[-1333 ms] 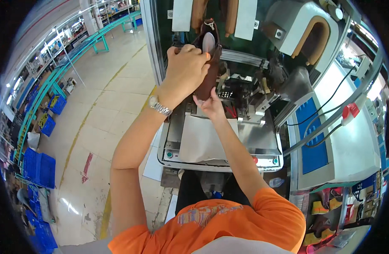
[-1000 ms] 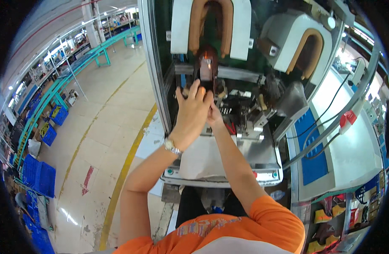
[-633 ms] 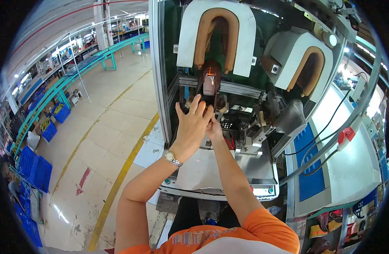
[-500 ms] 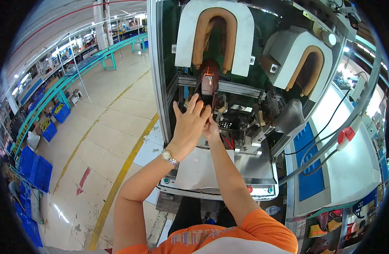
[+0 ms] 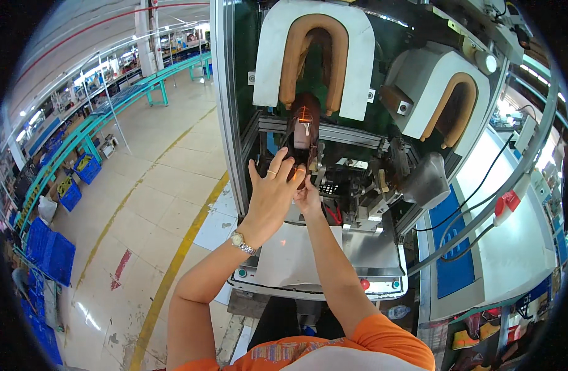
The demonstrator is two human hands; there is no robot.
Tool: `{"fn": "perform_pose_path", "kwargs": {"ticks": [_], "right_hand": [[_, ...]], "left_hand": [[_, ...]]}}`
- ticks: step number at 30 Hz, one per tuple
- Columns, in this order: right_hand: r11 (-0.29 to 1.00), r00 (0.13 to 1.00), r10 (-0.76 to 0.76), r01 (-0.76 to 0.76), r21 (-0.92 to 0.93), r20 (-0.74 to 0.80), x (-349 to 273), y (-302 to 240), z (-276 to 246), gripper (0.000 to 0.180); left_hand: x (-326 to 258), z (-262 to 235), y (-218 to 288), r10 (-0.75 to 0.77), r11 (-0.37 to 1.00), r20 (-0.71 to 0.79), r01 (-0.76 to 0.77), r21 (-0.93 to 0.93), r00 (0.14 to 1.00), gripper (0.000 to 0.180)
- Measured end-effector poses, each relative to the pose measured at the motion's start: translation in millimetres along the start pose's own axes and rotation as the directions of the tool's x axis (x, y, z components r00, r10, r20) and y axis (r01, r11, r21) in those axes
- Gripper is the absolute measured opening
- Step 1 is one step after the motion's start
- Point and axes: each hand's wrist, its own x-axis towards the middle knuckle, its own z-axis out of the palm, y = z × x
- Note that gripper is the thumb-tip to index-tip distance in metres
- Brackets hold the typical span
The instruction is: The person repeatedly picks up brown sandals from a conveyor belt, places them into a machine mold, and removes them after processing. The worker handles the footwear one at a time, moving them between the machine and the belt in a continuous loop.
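Here both hands [image 5: 284,188] steady a glossy brown shoe [image 5: 304,127]

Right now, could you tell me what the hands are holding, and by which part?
Both the left hand and right hand press the shoe's lower end on the machine.

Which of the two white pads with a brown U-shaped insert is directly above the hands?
The left, larger pad, facing the camera straight above both hands and the dark shoe. The other pad sits farther right, angled.

Glossy brown leather shoe [image 5: 304,127]; brushed metal machine tray [image 5: 370,250]; smooth concrete floor [image 5: 154,191].
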Motion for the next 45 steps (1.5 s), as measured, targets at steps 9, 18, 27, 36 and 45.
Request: {"fn": "perform_pose_path", "kwargs": {"ticks": [9,18,27,36,45], "right_hand": [[0.999,0.998,0.047,-0.046,0.025,-0.029,9,-6,-13,0.022],[0.888,0.958,-0.021,-0.113,-0.445,-0.284,-98,-34,-19,0.012],[0.744,0.926,-0.075,-0.195,-0.639,-0.370,-298,-114,-127,0.031],[0.804,0.525,-0.525,0.048,-0.593,-0.670,-498,-159,-220,0.020],[0.604,-0.424,-0.695,0.094,-0.791,-0.581,-729,-259,-321,0.014]], "left_hand": [[7,4,10,-0.011,1.000,-0.007,0.011,-0.014,1.000,0.037],[-82,26,-9,-0.245,0.918,-0.204,0.159,-0.363,0.948,0.045],[-362,147,-101,-0.263,0.455,0.844,0.832,-0.318,0.467,0.059],[-364,186,-138,-0.384,0.214,0.841,0.923,-0.320,0.381,0.049],[-380,178,-73,-0.532,-0.762,0.812,0.554,-0.336,-0.240,0.058]]}}
